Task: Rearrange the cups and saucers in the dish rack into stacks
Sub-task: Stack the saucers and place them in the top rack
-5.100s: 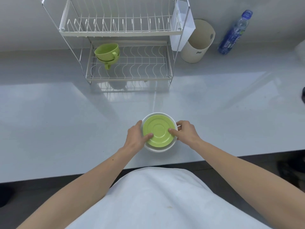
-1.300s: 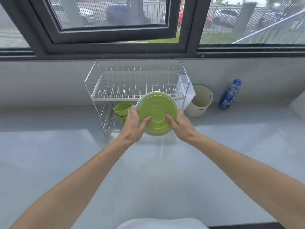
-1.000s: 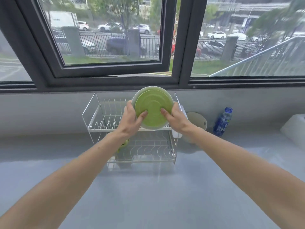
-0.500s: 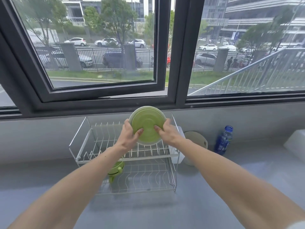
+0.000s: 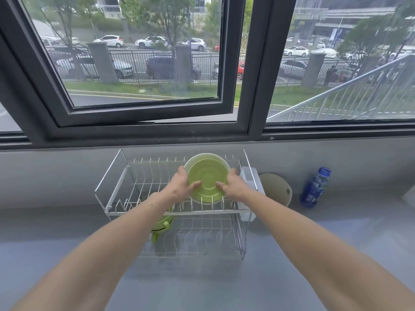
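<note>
Both hands hold a stack of saucers (image 5: 207,178), a green one in front of a white one, tilted on edge over the upper tier of the white wire dish rack (image 5: 125,189). My left hand (image 5: 178,189) grips the stack's left rim and my right hand (image 5: 232,187) its right rim, thumbs on the green face. The stack's lower edge sits among the upper tier's tines. Green cups (image 5: 160,225) stand on the lower tier at the left, partly hidden by my left forearm.
A white cutlery holder (image 5: 251,182) hangs on the rack's right side. A beige container (image 5: 276,189) and a blue water bottle (image 5: 315,188) stand to the right against the wall. A window with a dark frame runs above the grey counter (image 5: 336,232).
The saucer stack was lifted from the counter's front edge up to the rack and has come down into the upper tier. My view tilted up toward the window.
</note>
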